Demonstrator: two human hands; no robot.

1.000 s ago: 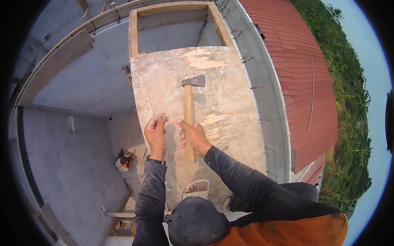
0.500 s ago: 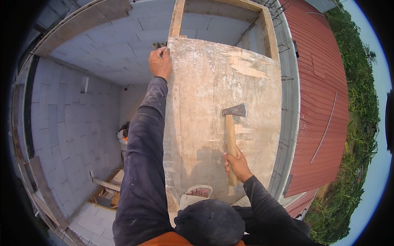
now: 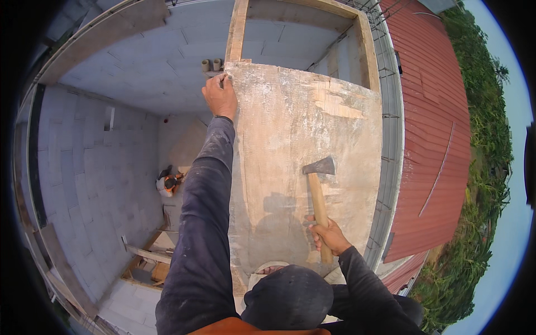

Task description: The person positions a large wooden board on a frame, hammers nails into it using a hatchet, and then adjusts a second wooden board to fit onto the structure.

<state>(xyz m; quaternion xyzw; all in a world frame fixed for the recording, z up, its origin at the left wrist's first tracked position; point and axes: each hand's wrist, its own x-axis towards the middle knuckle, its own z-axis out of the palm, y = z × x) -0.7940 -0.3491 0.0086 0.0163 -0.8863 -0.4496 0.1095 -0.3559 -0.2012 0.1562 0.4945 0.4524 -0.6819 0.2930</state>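
Note:
A weathered plywood sheet (image 3: 279, 134) stretches out before me, its surface scuffed and splintered near the far edge. At its far left corner is my left hand (image 3: 220, 99), fingers pinched together; what they hold, if anything, is too small to make out. My right hand (image 3: 334, 237) grips a hatchet (image 3: 318, 201) by its pale wooden handle, low over the near right part of the sheet. The dark metal head points away from me, its flared edge to the right.
Beyond the sheet runs an open timber frame (image 3: 237, 30). Left of it drops a deep room with grey block walls (image 3: 95, 162), where another person (image 3: 167, 183) crouches far below. Along the right lie a concrete ledge with rebar (image 3: 391, 128) and a red corrugated roof (image 3: 427, 139).
The sheet and frame sit slightly lower in view, and more of the person below shows. My left hand stays pinched at the corner; the hatchet's handle slants a little more.

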